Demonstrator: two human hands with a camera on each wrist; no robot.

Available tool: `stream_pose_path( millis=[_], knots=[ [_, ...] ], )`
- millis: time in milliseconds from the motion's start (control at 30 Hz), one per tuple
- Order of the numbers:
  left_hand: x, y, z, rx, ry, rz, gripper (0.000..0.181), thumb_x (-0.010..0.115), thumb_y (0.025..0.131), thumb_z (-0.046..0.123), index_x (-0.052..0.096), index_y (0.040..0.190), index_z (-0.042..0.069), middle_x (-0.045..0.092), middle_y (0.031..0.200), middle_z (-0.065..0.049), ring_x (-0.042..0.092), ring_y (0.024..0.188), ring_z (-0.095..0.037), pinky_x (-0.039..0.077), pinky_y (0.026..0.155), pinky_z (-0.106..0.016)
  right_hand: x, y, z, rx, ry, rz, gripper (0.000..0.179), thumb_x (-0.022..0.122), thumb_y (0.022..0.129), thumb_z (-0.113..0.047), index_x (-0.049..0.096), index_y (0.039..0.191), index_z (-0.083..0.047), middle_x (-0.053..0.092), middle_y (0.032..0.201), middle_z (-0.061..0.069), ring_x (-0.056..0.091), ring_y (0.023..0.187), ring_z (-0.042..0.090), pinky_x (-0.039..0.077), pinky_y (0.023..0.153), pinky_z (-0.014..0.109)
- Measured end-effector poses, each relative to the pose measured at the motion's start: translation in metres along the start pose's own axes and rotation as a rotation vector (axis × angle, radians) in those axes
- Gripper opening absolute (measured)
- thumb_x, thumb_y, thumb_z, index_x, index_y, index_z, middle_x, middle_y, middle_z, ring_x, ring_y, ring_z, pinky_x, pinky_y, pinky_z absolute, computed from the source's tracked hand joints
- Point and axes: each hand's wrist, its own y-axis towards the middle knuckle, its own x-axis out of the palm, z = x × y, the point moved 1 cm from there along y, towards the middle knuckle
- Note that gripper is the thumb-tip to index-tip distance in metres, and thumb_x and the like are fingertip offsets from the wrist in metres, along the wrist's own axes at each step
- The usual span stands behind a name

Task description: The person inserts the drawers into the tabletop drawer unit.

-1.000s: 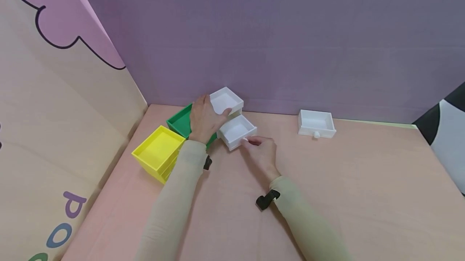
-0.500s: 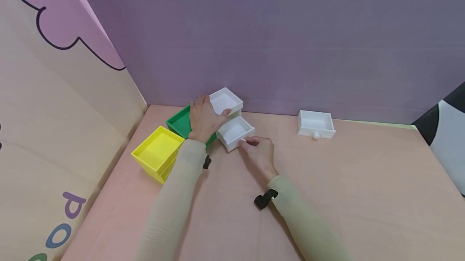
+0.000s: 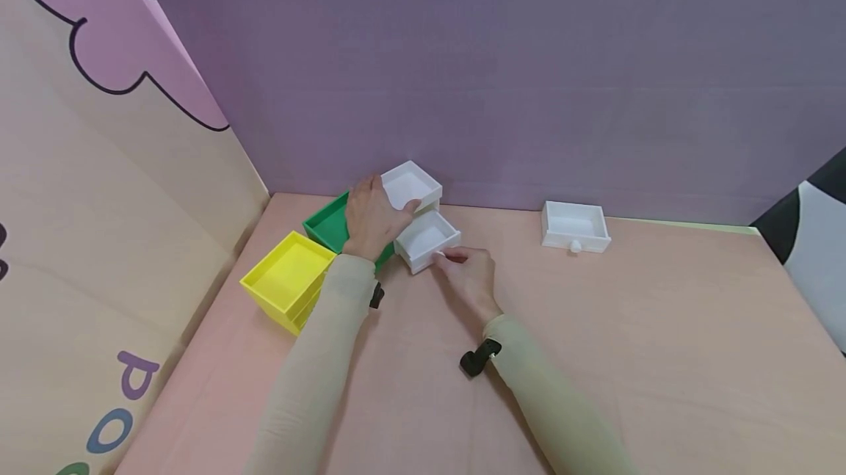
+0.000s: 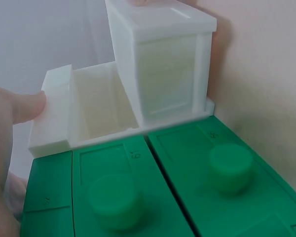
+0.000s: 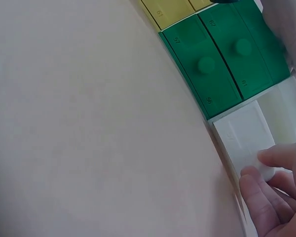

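A white drawer cabinet stands at the back, with one white drawer partly out of its lower slot. My left hand holds the cabinet across its left side; the thumb presses the top front edge in the left wrist view. My right hand pinches the knob at the drawer's front between thumb and fingers. Beside the drawer, the cabinet's other slot gapes. A green drawer cabinet sits directly left, partly hidden by my left hand. In the left wrist view its round knobs show.
A yellow drawer cabinet stands left of the green one. Another white drawer with a round knob lies by itself at the back right. A purple backdrop rises behind the pink tabletop.
The drawer has slid slightly further into the white cabinet, with my right hand moving left along with it. My left hand has stayed in place.
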Motion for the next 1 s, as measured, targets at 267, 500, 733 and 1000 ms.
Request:
stream_pose_path(
  millis=[267,500,733,1000],
  knots=[
    [-0.001,-0.001,0.001,0.006,0.001,0.0,0.092,0.061,0.096,0.063,0.046,0.156,-0.004,0.054,0.156,-0.022,0.05,0.146,-0.037,0.035,0.128,-0.049,-0.001,0.003,0.001,0.009,-0.033,-0.077,0.022,0.084,0.092,-0.02,0.084,0.105,-0.003,0.082,0.101,0.015,0.078,0.096,0.028,0.059,0.082,0.03],
    [-0.001,-0.001,0.0,-0.002,-0.002,-0.002,0.093,0.061,0.095,0.064,0.045,0.157,-0.004,0.053,0.158,-0.023,0.049,0.148,-0.039,0.039,0.126,-0.05,-0.012,0.001,-0.007,-0.03,-0.213,-0.145,0.029,0.082,0.092,-0.022,0.081,0.116,-0.006,0.082,0.104,0.012,0.078,0.1,0.028,0.06,0.092,0.047],
    [-0.001,-0.001,-0.001,0.001,-0.009,0.009,0.093,0.061,0.096,0.064,0.045,0.157,-0.004,0.052,0.158,-0.023,0.049,0.147,-0.039,0.04,0.125,-0.05,-0.012,0.002,-0.008,-0.117,-0.244,-0.156,0.022,0.081,0.092,-0.016,0.083,0.109,-0.003,0.082,0.096,0.013,0.079,0.091,0.027,0.062,0.086,0.046],
    [0.001,-0.003,-0.001,0.011,-0.022,0.029,0.091,0.063,0.096,0.062,0.047,0.155,-0.005,0.054,0.156,-0.022,0.052,0.144,-0.038,0.042,0.123,-0.05,-0.007,0.004,-0.008,-0.109,-0.22,-0.154,0.021,0.079,0.094,-0.013,0.082,0.111,-0.001,0.082,0.096,0.014,0.08,0.092,0.029,0.062,0.087,0.047]
  ],
)
